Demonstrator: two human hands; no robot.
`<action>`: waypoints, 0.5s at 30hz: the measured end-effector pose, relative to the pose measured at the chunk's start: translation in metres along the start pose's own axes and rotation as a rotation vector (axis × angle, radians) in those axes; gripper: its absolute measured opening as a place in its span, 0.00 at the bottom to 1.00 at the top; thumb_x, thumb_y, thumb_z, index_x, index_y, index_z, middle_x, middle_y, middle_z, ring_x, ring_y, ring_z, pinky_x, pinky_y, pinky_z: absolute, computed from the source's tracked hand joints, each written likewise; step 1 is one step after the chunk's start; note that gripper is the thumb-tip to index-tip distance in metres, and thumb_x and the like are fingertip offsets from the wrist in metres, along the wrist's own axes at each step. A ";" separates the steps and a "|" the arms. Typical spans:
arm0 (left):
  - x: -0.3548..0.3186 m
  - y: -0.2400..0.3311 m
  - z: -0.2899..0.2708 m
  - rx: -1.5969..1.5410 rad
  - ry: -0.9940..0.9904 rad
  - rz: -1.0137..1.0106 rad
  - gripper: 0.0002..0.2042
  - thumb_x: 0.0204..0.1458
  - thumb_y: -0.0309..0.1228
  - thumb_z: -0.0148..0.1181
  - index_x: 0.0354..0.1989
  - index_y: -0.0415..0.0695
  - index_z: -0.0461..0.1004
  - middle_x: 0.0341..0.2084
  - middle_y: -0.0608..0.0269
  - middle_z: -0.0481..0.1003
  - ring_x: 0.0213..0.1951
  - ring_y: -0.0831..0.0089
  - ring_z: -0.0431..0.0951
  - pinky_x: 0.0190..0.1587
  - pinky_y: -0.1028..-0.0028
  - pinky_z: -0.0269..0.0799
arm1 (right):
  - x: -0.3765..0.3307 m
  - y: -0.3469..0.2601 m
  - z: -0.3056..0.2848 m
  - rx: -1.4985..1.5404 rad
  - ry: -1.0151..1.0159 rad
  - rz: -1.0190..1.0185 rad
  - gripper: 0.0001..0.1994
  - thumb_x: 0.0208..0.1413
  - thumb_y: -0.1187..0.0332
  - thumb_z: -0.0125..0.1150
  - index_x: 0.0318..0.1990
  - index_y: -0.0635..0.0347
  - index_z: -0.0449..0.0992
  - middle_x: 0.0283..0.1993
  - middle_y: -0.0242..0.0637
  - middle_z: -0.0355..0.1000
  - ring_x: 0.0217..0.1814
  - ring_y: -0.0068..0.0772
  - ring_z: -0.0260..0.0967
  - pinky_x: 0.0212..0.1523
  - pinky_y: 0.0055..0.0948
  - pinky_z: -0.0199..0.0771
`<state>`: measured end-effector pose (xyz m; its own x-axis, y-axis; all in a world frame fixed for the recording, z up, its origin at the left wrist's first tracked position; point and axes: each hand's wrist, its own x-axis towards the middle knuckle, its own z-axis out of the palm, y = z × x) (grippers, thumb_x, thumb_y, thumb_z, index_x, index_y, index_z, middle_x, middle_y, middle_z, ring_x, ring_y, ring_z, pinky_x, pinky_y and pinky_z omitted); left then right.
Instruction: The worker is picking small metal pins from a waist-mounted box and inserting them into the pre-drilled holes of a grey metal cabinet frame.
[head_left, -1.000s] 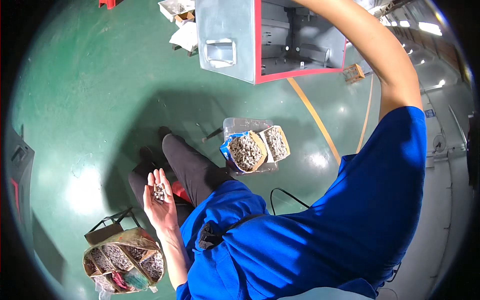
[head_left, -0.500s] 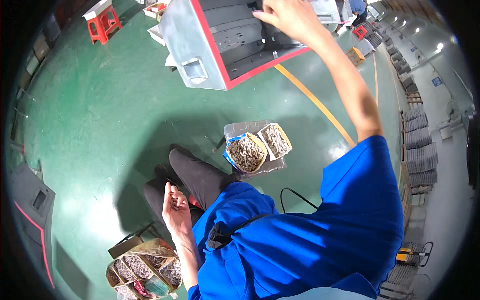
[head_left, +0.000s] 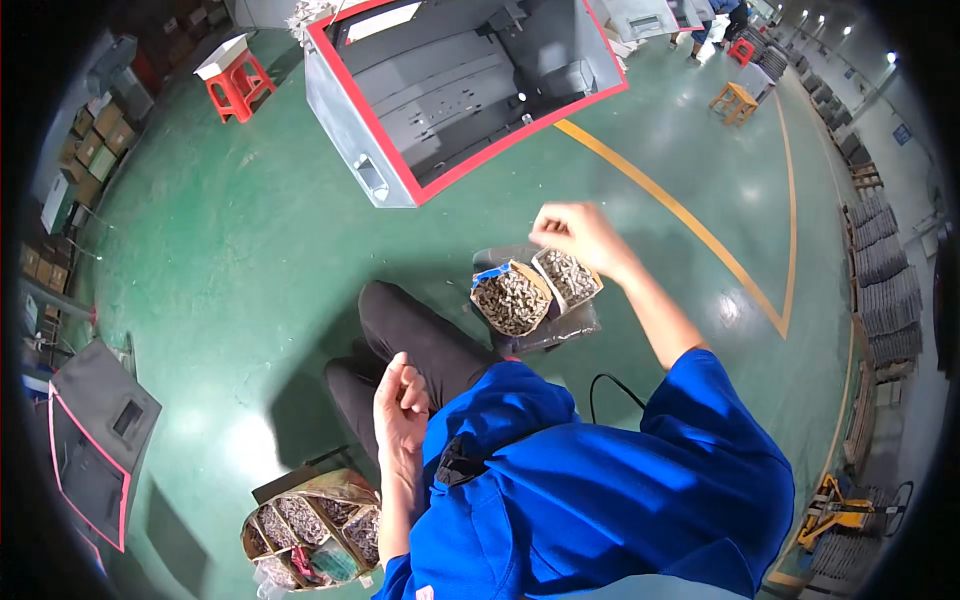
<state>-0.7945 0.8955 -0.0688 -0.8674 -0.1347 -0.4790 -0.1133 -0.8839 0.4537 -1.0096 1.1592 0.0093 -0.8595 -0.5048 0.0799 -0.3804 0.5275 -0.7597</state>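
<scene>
Grey cabinet (head_left: 440, 85) with red rim (head_left: 480, 162)

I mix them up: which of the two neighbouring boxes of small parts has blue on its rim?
The left box: blue marks its far edge. The right box, partly behind the right hand, shows none.

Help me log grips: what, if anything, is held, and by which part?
It cannot be told: the curled left hand and right hand hide any contents.

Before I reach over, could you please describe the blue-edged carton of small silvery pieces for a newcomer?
Find the large grey metal cabinet with a red rim. Below it in the view, the open blue-edged carton stands left of a pale open carton, both holding small silvery pieces. Only the left one shows blue on its rim.
</scene>
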 end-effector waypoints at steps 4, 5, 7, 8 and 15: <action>-0.001 -0.012 0.023 -0.088 0.105 -0.078 0.07 0.52 0.30 0.60 0.36 0.42 0.73 0.24 0.68 0.73 0.21 0.84 0.66 0.14 0.85 0.51 | -0.025 -0.047 0.048 0.230 -0.133 -0.268 0.06 0.47 0.68 0.64 0.28 0.61 0.75 0.27 0.36 0.74 0.30 0.32 0.71 0.34 0.30 0.70; 0.002 -0.017 0.023 -0.116 0.102 -0.113 0.07 0.53 0.31 0.58 0.37 0.42 0.74 0.25 0.67 0.74 0.25 0.82 0.70 0.18 0.86 0.57 | -0.028 -0.057 0.058 0.246 -0.179 -0.373 0.06 0.46 0.68 0.64 0.28 0.60 0.75 0.27 0.35 0.73 0.32 0.34 0.70 0.35 0.31 0.70; 0.000 -0.025 0.034 -0.118 0.047 -0.087 0.08 0.55 0.31 0.55 0.39 0.41 0.74 0.28 0.65 0.76 0.30 0.79 0.74 0.26 0.83 0.66 | -0.033 -0.076 0.081 0.268 -0.210 -0.658 0.06 0.43 0.68 0.64 0.26 0.58 0.73 0.28 0.32 0.70 0.36 0.35 0.68 0.39 0.32 0.68; -0.002 -0.029 0.043 -0.085 0.144 -0.098 0.10 0.57 0.32 0.51 0.43 0.41 0.73 0.33 0.64 0.77 0.35 0.77 0.75 0.39 0.78 0.71 | -0.035 -0.076 0.093 0.144 -0.205 -0.768 0.06 0.42 0.68 0.62 0.25 0.58 0.72 0.29 0.31 0.69 0.37 0.33 0.67 0.40 0.32 0.66; 0.011 -0.030 0.030 -0.113 0.104 -0.194 0.12 0.60 0.35 0.45 0.42 0.44 0.73 0.36 0.68 0.77 0.39 0.78 0.76 0.45 0.75 0.72 | -0.027 -0.064 0.123 -0.374 -0.234 -0.861 0.05 0.41 0.68 0.55 0.25 0.58 0.70 0.29 0.32 0.67 0.38 0.30 0.65 0.42 0.31 0.66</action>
<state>-0.8156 0.9339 -0.0647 -0.7799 0.0019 -0.6260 -0.2125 -0.9415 0.2618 -0.9199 1.0558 -0.0237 -0.1612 -0.9219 0.3522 -0.9670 0.0762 -0.2430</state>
